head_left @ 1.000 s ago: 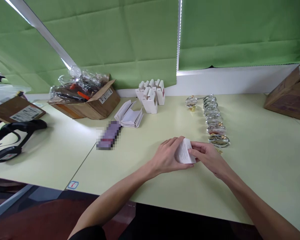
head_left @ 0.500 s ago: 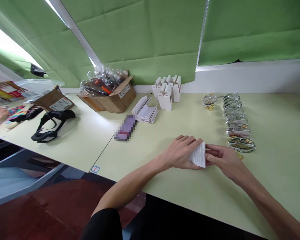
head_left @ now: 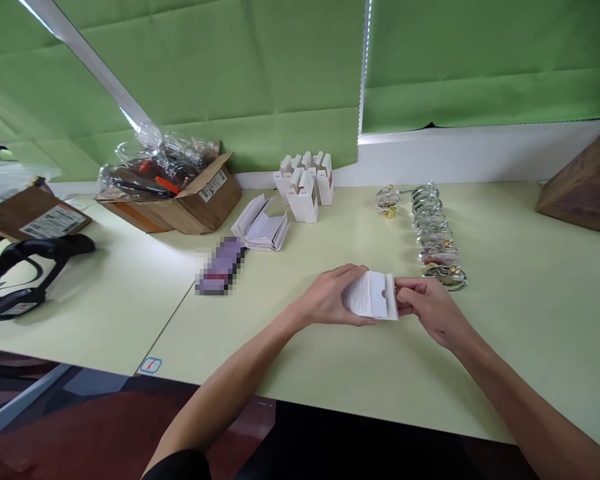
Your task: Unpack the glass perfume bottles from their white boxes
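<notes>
My left hand (head_left: 330, 297) and my right hand (head_left: 427, 307) both grip a small white folding carton (head_left: 373, 295) just above the pale green table (head_left: 520, 320). The carton has printed text on its side and a hang tab with a hole at its right end. My left fingers wrap its left side, and my right thumb and fingers pinch the tab end. A row of clear glass bottles with gold caps (head_left: 435, 233) lies just behind my right hand.
Several upright white cartons (head_left: 305, 183) stand at the back, with a stack of flat cartons (head_left: 261, 230) beside them. An open cardboard box of plastic-wrapped items (head_left: 175, 190) sits back left. A black strap device (head_left: 20, 273) lies far left, a brown box (head_left: 585, 183) far right.
The carton has been turned in my hands so its tab end with the hole now faces up and right. The camera swung left, then back.
</notes>
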Motion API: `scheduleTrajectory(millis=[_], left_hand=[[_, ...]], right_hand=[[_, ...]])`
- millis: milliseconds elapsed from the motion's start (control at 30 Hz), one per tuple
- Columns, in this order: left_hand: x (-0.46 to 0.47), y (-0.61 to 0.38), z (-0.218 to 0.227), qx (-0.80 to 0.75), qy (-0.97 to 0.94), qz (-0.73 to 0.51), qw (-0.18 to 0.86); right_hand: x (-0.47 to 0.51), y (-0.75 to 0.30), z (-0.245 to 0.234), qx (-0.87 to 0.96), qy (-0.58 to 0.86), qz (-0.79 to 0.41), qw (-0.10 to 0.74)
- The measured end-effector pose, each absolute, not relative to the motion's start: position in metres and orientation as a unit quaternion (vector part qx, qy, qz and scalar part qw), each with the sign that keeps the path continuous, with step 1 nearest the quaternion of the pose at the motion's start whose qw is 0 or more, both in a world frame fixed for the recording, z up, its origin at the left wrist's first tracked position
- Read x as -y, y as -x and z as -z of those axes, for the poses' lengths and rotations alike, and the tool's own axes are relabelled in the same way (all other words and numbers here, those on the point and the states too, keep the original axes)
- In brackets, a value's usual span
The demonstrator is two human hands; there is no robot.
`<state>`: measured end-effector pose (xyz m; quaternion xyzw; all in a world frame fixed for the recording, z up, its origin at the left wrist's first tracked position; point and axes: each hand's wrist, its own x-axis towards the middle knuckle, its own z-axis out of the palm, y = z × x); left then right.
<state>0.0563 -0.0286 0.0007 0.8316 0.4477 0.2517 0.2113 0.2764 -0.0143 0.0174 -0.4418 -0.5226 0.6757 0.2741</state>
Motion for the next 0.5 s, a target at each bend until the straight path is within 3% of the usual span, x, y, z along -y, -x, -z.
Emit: scheduleTrajectory(millis=[267, 400, 500], left_hand=[[0.029, -0.059, -0.004, -0.458, -0.823, -0.258, 0.215], [0.025, -0.054, -0.003, -0.452, -0.8, -0.293, 0.265], [0.022, -0.053, -0.001, -0.434, -0.778, -0.324, 0.317]], right_hand=[[0.027, -0.27, -0.018, 0.615, 0.498, -0.532, 0.301], [0.024, -0.275, -0.018, 0.634, 0.506, -0.496, 0.309], [0.02, -0.277, -0.01, 0.693, 0.504, -0.364, 0.365]])
